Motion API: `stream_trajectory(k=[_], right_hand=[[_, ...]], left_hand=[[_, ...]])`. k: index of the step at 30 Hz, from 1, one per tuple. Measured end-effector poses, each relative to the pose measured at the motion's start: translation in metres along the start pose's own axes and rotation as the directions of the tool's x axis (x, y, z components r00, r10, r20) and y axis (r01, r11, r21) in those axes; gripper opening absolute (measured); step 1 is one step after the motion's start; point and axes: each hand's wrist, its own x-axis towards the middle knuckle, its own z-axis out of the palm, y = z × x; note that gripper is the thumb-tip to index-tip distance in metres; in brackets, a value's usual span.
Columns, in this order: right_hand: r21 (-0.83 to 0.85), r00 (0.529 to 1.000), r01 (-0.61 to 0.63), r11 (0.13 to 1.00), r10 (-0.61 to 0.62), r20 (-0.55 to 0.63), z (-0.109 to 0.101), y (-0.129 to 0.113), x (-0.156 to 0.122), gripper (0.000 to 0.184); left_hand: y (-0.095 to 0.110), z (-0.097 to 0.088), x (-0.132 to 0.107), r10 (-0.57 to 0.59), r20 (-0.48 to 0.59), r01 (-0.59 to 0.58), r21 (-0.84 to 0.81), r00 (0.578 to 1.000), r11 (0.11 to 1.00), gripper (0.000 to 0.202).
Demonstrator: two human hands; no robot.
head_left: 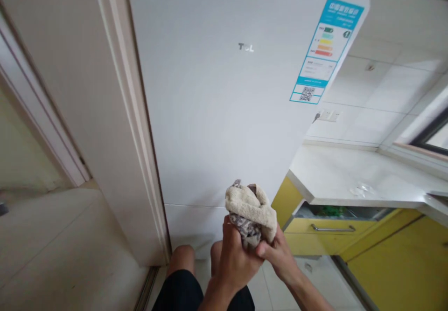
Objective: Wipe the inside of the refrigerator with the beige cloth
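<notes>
A bunched-up cloth (pixel 250 208), beige with a grey patterned side, is held up in both hands. My left hand (pixel 238 255) is closed round its lower left part. From the right, my right hand (pixel 276 252) grips the same cloth, its thumb near the left hand. Some fingers of both hands are hidden behind the cloth. Just beyond stands a white refrigerator (pixel 217 115) with a TCL logo and a blue energy label (pixel 327 50). From this view I cannot tell whether the cloth touches the refrigerator door.
To the right is a white countertop (pixel 336 171) over yellow cabinets (pixel 325 236), with a clear plastic-looking item (pixel 362 190) on top. A drawer handle (pixel 332 228) sticks out. A door frame (pixel 129 129) borders the refrigerator's left side. My knees are close to the refrigerator.
</notes>
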Motion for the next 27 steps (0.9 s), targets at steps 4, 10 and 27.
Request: stream_trajectory(k=[4, 10, 27], right_hand=[[-0.003, 0.894, 0.011, 1.000, -0.011, -0.448, -0.016, -0.006, 0.012, 0.071], [-0.174, 0.721, 0.164, 0.971, -0.238, -0.651, -0.115, -0.028, 0.055, 0.055], [-0.895, 0.902, -0.427, -0.128, 0.007, -0.432, -0.315, -0.004, 0.138, 0.070]], left_hand=[[0.016, 0.021, 0.002, 0.171, 0.166, -0.188, 0.090, 0.971, 0.978, 0.080], [-0.015, -0.007, 0.017, 0.127, 0.100, -0.131, 0.039, 0.987, 0.991, 0.090], [-0.239, -0.163, -0.044, -0.602, 0.089, 0.226, 0.876, 0.794, 0.427, 0.069]])
